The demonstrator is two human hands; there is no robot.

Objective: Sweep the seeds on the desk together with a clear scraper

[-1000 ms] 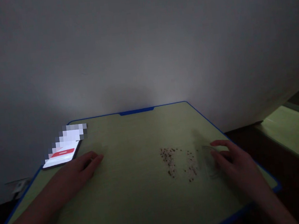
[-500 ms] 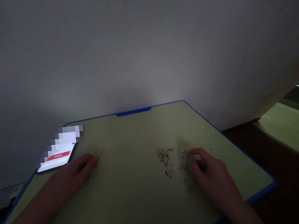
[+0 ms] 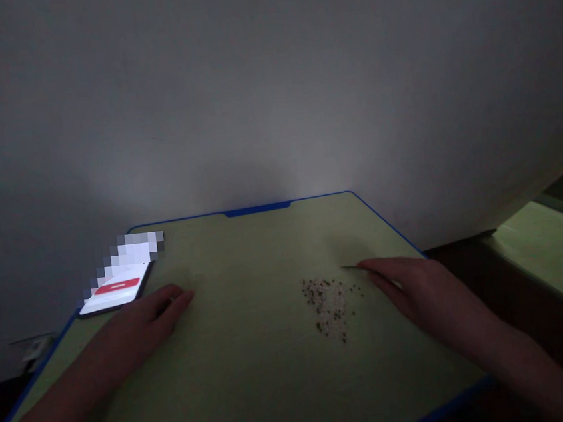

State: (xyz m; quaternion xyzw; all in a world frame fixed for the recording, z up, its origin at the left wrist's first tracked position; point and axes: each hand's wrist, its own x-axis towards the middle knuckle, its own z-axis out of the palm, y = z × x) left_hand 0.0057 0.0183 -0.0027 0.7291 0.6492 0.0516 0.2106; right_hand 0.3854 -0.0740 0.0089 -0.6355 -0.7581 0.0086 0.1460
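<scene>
One pile of pale and dark grains point(image 3: 327, 303) lay on the counter point(image 3: 258, 368), near the right hand point(image 3: 417, 287), whose grip pinched a thin piece point(image 3: 352, 268). Beside the phone point(image 3: 124, 274), the left hand point(image 3: 156, 315) was curled, its grip unclear.

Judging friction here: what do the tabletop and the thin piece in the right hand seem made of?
The tabletop looks like matt laminated board: flat, dull surface. Its blue edging is probably plastic: smooth, evenly coloured. The thin piece in the right hand shows only a narrow edge; material and finish unclear.
</scene>
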